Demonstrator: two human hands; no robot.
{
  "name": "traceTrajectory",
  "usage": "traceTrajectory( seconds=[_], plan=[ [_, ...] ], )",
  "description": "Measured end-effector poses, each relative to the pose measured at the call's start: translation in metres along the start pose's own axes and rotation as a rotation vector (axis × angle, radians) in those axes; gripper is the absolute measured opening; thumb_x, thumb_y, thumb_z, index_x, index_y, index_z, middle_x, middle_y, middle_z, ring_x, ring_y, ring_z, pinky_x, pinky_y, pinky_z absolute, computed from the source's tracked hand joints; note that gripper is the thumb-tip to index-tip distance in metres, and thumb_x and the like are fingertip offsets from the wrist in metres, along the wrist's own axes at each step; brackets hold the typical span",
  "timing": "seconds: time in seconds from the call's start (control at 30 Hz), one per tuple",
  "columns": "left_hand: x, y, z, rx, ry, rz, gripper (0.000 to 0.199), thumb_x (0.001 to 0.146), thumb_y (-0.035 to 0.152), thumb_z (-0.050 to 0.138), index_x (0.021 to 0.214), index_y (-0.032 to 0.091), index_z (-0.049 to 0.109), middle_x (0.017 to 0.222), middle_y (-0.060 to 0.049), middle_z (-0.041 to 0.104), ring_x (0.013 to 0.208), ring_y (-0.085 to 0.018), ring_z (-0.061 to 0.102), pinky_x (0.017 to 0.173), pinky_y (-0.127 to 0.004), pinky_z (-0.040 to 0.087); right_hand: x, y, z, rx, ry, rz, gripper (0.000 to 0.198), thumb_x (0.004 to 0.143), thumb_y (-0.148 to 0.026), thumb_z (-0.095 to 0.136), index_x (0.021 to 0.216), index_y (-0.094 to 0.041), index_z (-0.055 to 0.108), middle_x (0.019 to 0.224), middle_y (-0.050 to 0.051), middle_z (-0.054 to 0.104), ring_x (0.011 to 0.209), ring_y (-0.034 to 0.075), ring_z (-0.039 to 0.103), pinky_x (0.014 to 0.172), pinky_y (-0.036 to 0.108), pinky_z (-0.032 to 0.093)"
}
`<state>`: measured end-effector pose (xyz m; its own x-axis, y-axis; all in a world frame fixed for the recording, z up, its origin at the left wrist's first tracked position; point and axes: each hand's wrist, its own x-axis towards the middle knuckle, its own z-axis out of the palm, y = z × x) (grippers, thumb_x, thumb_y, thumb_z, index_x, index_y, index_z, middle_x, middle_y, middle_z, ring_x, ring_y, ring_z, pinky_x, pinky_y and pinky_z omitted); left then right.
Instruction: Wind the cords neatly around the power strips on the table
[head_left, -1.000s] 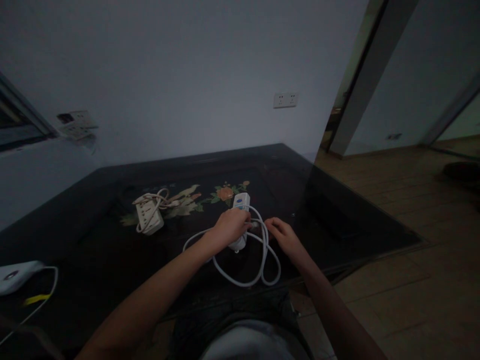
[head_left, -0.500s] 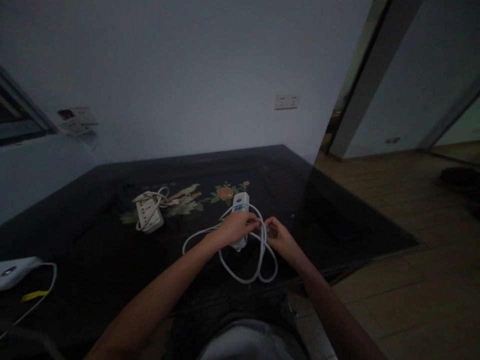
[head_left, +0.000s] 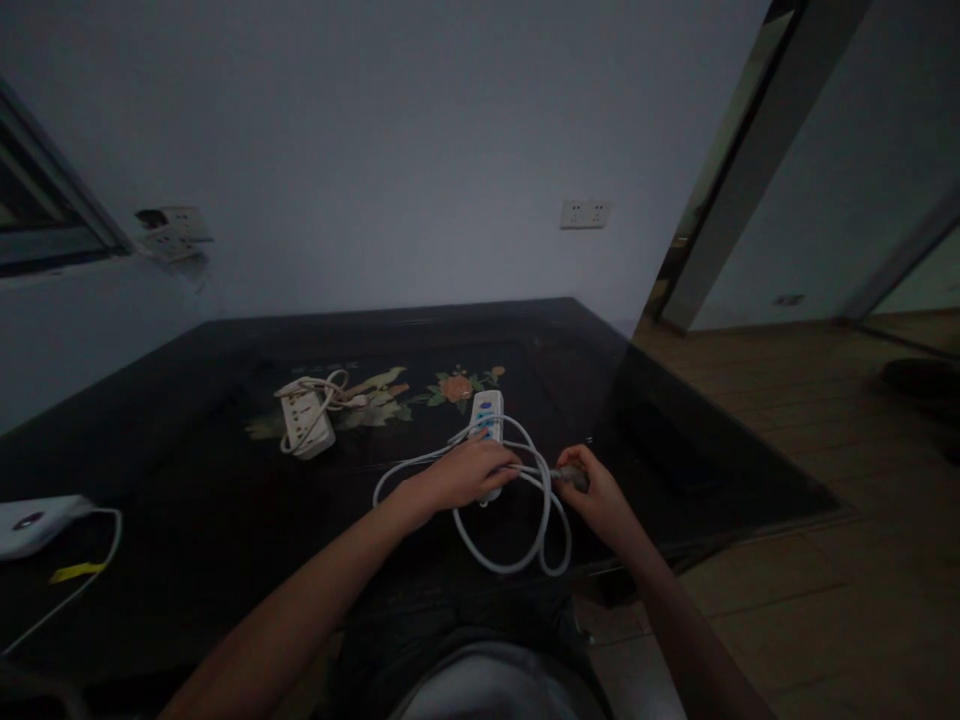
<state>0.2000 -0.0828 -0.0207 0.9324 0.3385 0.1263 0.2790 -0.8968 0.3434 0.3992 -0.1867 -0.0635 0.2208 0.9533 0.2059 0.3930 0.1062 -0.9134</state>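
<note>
A white power strip (head_left: 488, 404) with blue sockets lies on the black table, its near half partly covered by my left hand (head_left: 472, 470). Between the thumb and fingers of that hand runs the strip's white cord (head_left: 541, 535), which loops loosely over and around the strip. My right hand (head_left: 596, 497), just to the right, is closed on the greyish plug (head_left: 574, 476) at the cord's end. A short stretch of cord spans the gap between both hands.
Another power strip (head_left: 306, 425), wrapped in its own cord, rests farther left on the table (head_left: 645, 400). A white device (head_left: 41, 522) with a cable and yellow tag (head_left: 77, 571) sits at the left edge. A wall socket (head_left: 585, 214) is behind the table.
My right hand has moved a little to the right with the plug, which now shows more clearly. My left hand has shifted slightly down along the cord. The view has tilted slightly.
</note>
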Motion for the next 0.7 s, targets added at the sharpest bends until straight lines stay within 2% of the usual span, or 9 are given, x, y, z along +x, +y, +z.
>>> traceTrajectory(
  seconds=[0.23,0.4,0.57,0.7],
  plan=[
    [-0.016,-0.001,-0.004,0.007,-0.014,-0.045,0.038,0.097,0.04,0.034,0.121,0.019,0.055,0.112,-0.009,0.066,0.105,-0.021,0.059,0.093,-0.033,0.042,0.001,0.002,-0.049,-0.163,0.035,-0.016,0.013,0.068,-0.026,0.057,0.079,-0.019,0.055,0.071,0.0,0.055,0.066,0.015,0.052,0.061,0.025,0.042],
    [-0.031,-0.005,-0.003,0.018,-0.015,-0.077,0.033,0.096,0.036,0.039,0.115,0.019,0.06,0.102,-0.008,0.067,0.098,-0.02,0.061,0.09,-0.032,0.044,0.002,0.005,-0.08,-0.261,0.081,0.031,0.021,0.068,-0.037,0.066,0.077,-0.02,0.06,0.07,0.002,0.06,0.065,0.018,0.056,0.06,0.028,0.045],
    [-0.03,-0.002,0.001,0.006,0.028,-0.058,0.029,0.095,0.035,0.042,0.108,0.02,0.062,0.096,-0.006,0.067,0.094,-0.018,0.061,0.093,-0.032,0.042,-0.004,-0.002,-0.083,-0.315,0.114,-0.002,0.022,0.073,-0.041,0.063,0.082,-0.02,0.062,0.074,0.003,0.063,0.068,0.02,0.059,0.062,0.029,0.047],
    [-0.027,0.008,0.003,0.034,0.094,-0.099,0.037,0.091,0.042,0.048,0.118,0.018,0.056,0.113,-0.009,0.062,0.108,-0.022,0.056,0.096,-0.033,0.041,-0.006,-0.008,-0.074,-0.365,0.146,-0.022,0.019,0.075,-0.039,0.061,0.08,-0.021,0.061,0.076,0.003,0.063,0.069,0.019,0.059,0.064,0.03,0.046]
  ],
)
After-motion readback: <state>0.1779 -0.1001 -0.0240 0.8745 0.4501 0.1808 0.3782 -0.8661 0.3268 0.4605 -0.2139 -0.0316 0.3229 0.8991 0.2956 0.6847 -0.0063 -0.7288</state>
